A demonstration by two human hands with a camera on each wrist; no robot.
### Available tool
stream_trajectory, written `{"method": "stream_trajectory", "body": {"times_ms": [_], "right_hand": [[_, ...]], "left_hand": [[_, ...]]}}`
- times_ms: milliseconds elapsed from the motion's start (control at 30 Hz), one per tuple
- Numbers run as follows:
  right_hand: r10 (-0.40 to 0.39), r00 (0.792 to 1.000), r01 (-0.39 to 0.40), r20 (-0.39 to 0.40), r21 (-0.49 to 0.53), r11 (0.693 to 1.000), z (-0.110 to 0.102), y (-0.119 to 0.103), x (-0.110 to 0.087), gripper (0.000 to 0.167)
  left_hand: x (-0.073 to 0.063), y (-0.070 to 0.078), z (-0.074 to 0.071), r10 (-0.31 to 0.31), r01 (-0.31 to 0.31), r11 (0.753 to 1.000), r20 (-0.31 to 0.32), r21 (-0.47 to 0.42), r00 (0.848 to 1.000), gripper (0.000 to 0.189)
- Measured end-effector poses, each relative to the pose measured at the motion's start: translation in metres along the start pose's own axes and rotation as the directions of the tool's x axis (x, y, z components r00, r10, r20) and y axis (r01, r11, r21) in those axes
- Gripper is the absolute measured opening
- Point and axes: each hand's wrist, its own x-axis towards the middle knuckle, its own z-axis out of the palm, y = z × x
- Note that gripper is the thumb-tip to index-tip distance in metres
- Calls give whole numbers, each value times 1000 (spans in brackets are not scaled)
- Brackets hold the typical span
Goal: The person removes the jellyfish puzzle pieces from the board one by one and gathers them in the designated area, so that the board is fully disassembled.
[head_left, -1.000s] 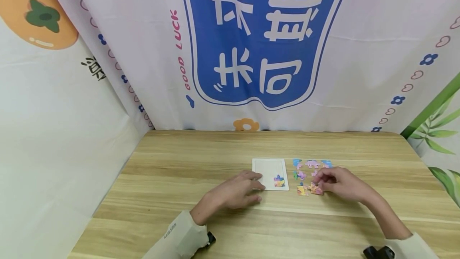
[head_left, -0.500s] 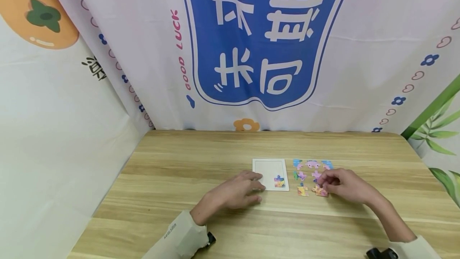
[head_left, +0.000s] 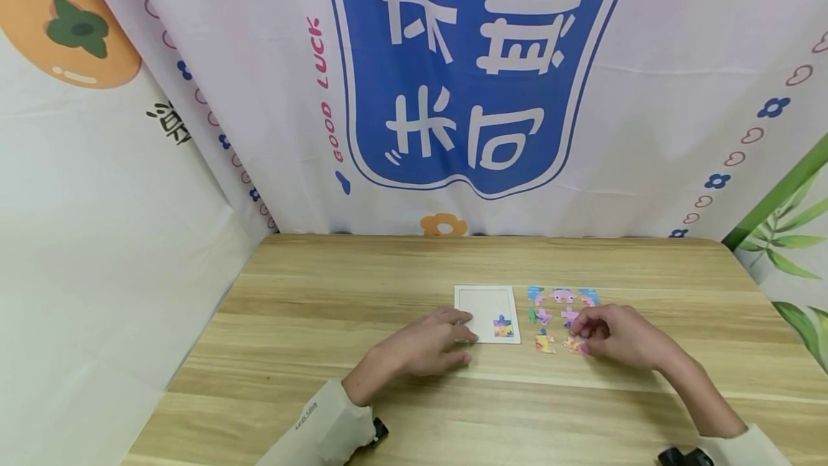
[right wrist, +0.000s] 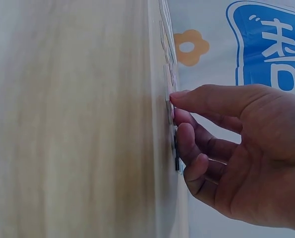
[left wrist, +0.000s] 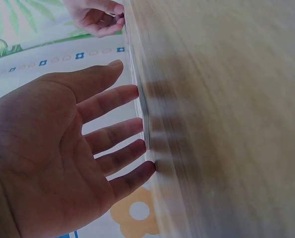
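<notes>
A white puzzle tray (head_left: 481,303) lies flat on the table, with a yellow, pink and blue puzzle piece (head_left: 504,327) at its lower right corner. My left hand (head_left: 422,344) rests with spread, extended fingers at the tray's left edge. In the left wrist view, its fingertips (left wrist: 137,126) meet the tray's rim and the tabletop. Right of the tray, my right hand (head_left: 624,336) pinches an orange-pink puzzle piece (head_left: 573,344) low over the table. Seen from the right wrist, the thumb (right wrist: 180,99) is at the piece's edge, with the other fingers curled beside it.
Several loose pieces are laid out in rows beside the tray, among them a purple one with eyes (head_left: 563,295), a blue corner (head_left: 535,294) and a yellow one (head_left: 545,342). A printed curtain (head_left: 647,164) hangs along the wooden table's (head_left: 362,272) back edge.
My right hand has slid slightly right with the orange-pink piece, parting it from the yellow piece beside it. Over the last half second it has barely moved. The left hand stays in place.
</notes>
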Motion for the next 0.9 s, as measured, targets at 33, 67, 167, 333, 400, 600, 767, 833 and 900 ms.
{"method": "stream_trajectory", "body": {"times_ms": [33, 67, 167, 333, 400, 600, 767, 833, 900], "right_hand": [[-4, 1000, 4, 1, -6, 1000, 0, 0, 0, 17], [-8, 1000, 8, 4, -10, 1000, 1, 0, 0, 18], [0, 1000, 0, 3, -12, 1000, 1, -1, 0, 18], [-3, 1000, 3, 9, -9, 1000, 0, -3, 1, 18], [-2, 1000, 2, 11, -3, 1000, 0, -3, 1, 17], [-16, 1000, 16, -2, -14, 1000, -1, -6, 5, 16], [-13, 1000, 13, 6, -17, 1000, 0, -13, 11, 14], [-13, 1000, 13, 14, -12, 1000, 1, -16, 15, 14], [-10, 1000, 10, 29, 6, 1000, 2, -19, 18, 13]], "left_hand": [[0, 0, 0, 1, -1, 1000, -1, 1, 1000, 37], [0, 0, 0, 2, -2, 1000, -1, 1, 1000, 37], [0, -1, 0, 7, -7, 1000, -4, 2, 1000, 37], [0, -2, 1, 5, -5, 1000, -4, 3, 1000, 37], [0, -2, 1, 2, -2, 1000, -5, 3, 1000, 37], [-1, -1, 1, -1, 1, 1000, -10, 5, 1000, 36], [0, 1, 1, -3, 3, 1000, -10, 7, 1000, 36], [0, 2, 1, -4, 4, 1000, -10, 8, 1000, 36], [0, 2, 1, -5, 5, 1000, -9, 8, 1000, 36]]}}
